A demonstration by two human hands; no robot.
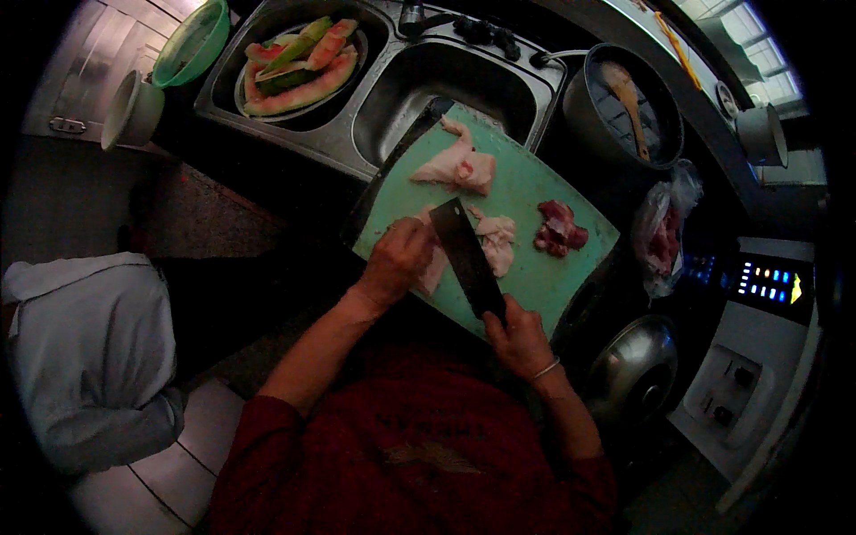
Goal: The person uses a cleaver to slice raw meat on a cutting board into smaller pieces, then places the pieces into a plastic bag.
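On the green cutting board (526, 192) my right hand (520, 339) grips a cleaver (470, 259) by its handle, its dark broad blade reaching up and left. My left hand (399, 259), fingers curled, presses on a pale piece of raw meat (433, 270) just left of the blade. Right of the blade lies a small heap of pale fatty meat (496, 241). A larger pale piece with skin (456, 168) rests near the board's far end. Some dark red meat (560, 229) sits toward the right side. The blade hides part of what is under it.
Beyond the board is a steel double sink (419, 80); watermelon rinds (303, 76) fill a bowl in its left basin. A pot (655, 89) with a wooden spatula (628, 102), a plastic bag of meat (664, 227) and a metal lid (637, 366) stand at right. A cloth-covered shape (89, 357) is at left.
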